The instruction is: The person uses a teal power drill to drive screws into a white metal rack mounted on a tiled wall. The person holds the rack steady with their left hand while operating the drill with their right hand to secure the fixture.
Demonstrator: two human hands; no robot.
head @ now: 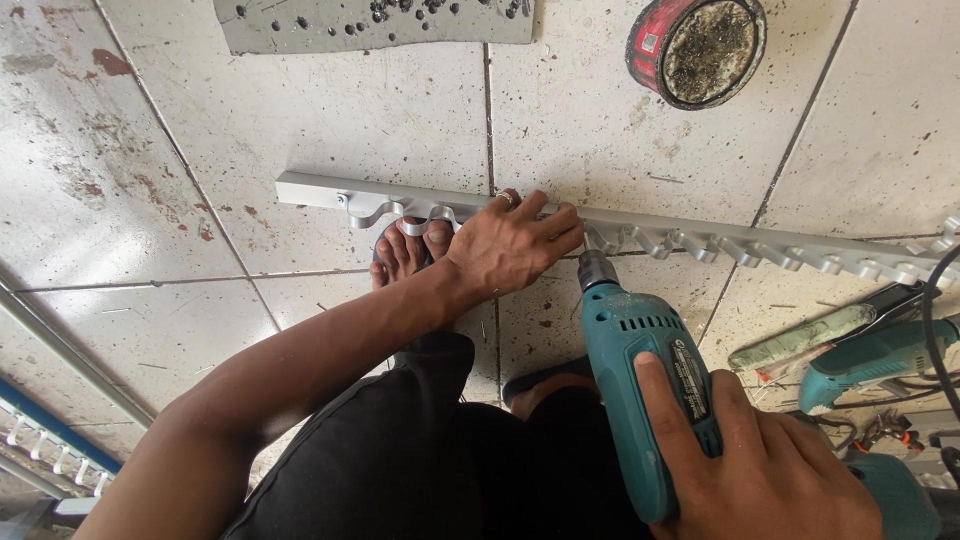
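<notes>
Down on a stained tile floor [200, 150], a long grey metal rail [640, 222] fitted with a row of curved hooks lies flat, running from the upper left toward the right edge of the frame. The left hand [515, 245] presses down on the rail near its middle — fingers spread over the top edge, a ring on one finger, clamping the rail against the tiles. Just beside those fingers, the nose of a teal power drill [640, 395] meets the rail at one of the hooks. The right hand [760, 460] is wrapped tightly around the drill's body and grip, thumb lying along the housing.

Below the left wrist, the toes of a bare foot [410, 250] in a sandal rest against the rail's near side, and dark trousers [420, 460] fill the bottom of the view.

Farther out, a second teal power tool [880, 360] lies on the floor at the right, with a black cable [935, 330] looping past it and a greenish rod-shaped item [800, 340] just beside it — its kind cannot be told. At the top, a red round tin [697, 48] lies tipped on its side, its inside dark and crusted. A grey flat panel [370, 25] dotted with dark specks sits along the upper edge. At the lower left, another hooked rail [50, 440] with a blue strip runs diagonally, well apart from the work.
</notes>
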